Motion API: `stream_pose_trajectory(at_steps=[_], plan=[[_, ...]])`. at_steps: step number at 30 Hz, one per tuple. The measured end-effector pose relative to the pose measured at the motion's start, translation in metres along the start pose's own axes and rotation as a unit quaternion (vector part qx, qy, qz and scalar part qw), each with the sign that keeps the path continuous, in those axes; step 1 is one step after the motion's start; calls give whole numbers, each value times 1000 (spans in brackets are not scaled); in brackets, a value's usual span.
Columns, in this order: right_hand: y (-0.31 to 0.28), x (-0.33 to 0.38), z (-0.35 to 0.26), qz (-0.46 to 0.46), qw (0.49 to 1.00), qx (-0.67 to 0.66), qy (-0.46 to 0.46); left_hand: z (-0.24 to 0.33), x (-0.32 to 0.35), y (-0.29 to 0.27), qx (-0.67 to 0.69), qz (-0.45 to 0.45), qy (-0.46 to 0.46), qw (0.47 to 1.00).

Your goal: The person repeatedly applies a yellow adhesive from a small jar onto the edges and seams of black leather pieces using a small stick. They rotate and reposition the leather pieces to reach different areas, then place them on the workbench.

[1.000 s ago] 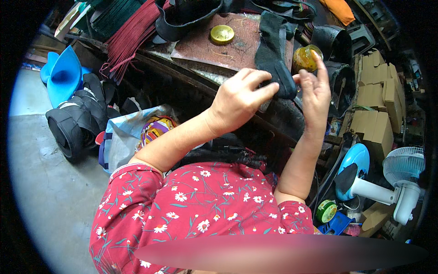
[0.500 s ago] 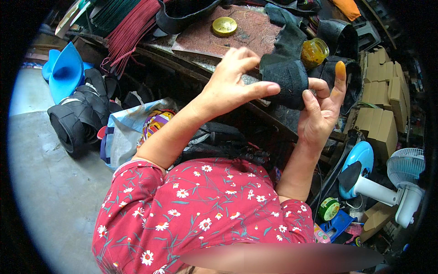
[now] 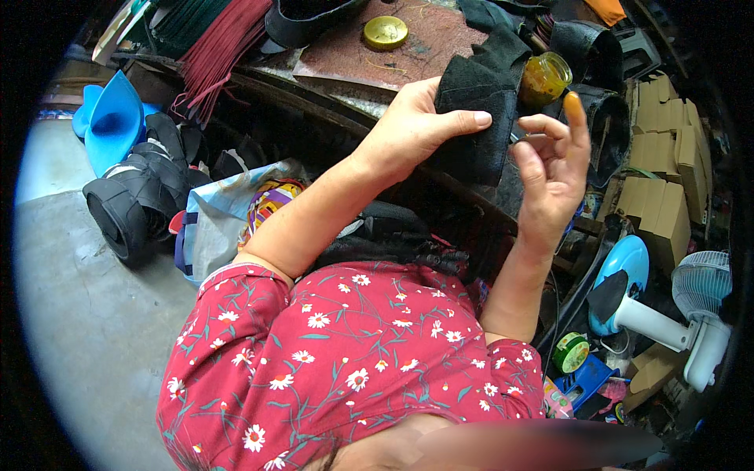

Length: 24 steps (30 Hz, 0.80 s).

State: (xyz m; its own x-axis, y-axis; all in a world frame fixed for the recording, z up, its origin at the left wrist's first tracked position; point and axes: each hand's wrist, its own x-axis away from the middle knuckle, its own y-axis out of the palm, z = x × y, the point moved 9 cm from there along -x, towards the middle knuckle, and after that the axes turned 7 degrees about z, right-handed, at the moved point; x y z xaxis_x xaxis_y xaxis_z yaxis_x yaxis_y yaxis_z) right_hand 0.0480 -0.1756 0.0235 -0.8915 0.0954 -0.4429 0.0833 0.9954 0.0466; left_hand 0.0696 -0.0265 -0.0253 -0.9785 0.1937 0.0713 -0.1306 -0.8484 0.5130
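Observation:
My left hand (image 3: 428, 122) is closed on a black leather-like piece (image 3: 479, 110), thumb lying across its front and fingers hidden behind it. To its right, my right hand (image 3: 554, 161) has its index finger raised, the tip coated in yellow-orange paste. Its thumb and bent middle finger stand apart, a little away from the piece's right edge. A small shiny bit shows by these fingertips, too small to make out. Beyond the hands stands an unlidded glass jar (image 3: 545, 80) of yellow paste. Its likely lid, a gold one (image 3: 385, 33), lies on a reddish-brown board (image 3: 338, 63).
Red cords (image 3: 224, 47) and black strips (image 3: 314, 23) lie along the bench's far side. Cardboard boxes (image 3: 656, 212) are stacked at right, above a white fan (image 3: 699, 290). At left are blue foam shapes (image 3: 114, 125), black rolled material (image 3: 118, 212) and a bag (image 3: 216, 228).
My right thumb and fingers have come off the black piece. My left hand has taken hold of it, and the piece has turned and shifted slightly left.

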Motion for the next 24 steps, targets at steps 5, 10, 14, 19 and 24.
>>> stream_pose_trajectory(at_steps=[5,10,14,19,24], plan=[[2,-6,-1,19,993,112,-26,-1,4,9,-92,-33,30,995],[-7,-3,17,62,995,75,35,-5,5,5,-42,-12,11,999],[-42,-9,21,142,983,103,52,4,6,-11,4,27,-4,1000],[-43,-15,12,114,990,82,30,13,5,-9,-24,7,30,999],[0,-3,13,18,999,1,48,11,7,0,-55,4,36,998]])
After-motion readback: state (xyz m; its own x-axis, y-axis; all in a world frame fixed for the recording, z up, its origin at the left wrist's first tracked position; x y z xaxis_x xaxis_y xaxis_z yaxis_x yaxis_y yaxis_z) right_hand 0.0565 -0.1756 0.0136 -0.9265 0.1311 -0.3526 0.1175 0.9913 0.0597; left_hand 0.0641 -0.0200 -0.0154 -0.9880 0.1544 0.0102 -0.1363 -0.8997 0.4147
